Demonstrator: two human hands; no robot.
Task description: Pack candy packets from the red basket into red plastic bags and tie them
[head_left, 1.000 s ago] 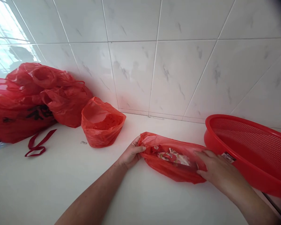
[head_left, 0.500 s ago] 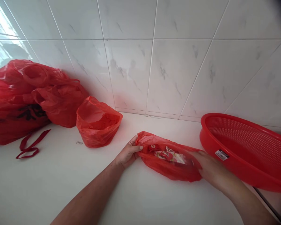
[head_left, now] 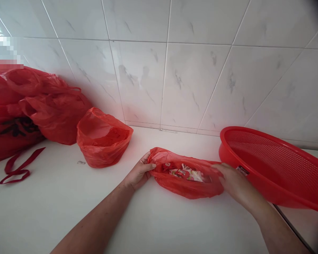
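Observation:
A small red plastic bag [head_left: 185, 185] lies on the white counter [head_left: 69, 211] with a printed packet [head_left: 187, 173] showing inside its open top. My left hand [head_left: 138, 173] pinches the bag's left end, fingers closed on the plastic. On the bag's right end rests my right hand [head_left: 234, 183], its fingers curled over the plastic. Both hands keep the bag stretched between them, and it stays on the counter.
A red mesh basket [head_left: 270, 165] stands just right of the bag, touching my right hand's side. An open, empty-looking red bag [head_left: 102, 141] sits to the left. Large bulging red bags [head_left: 29, 109] lie at the far left, a red strap [head_left: 16, 167] trailing out. Tiled wall [head_left: 175, 70] behind.
The view has shifted right, so everything sits further left in frame. My right hand has curled tighter onto the bag's right end. The bag itself has not moved on the counter.

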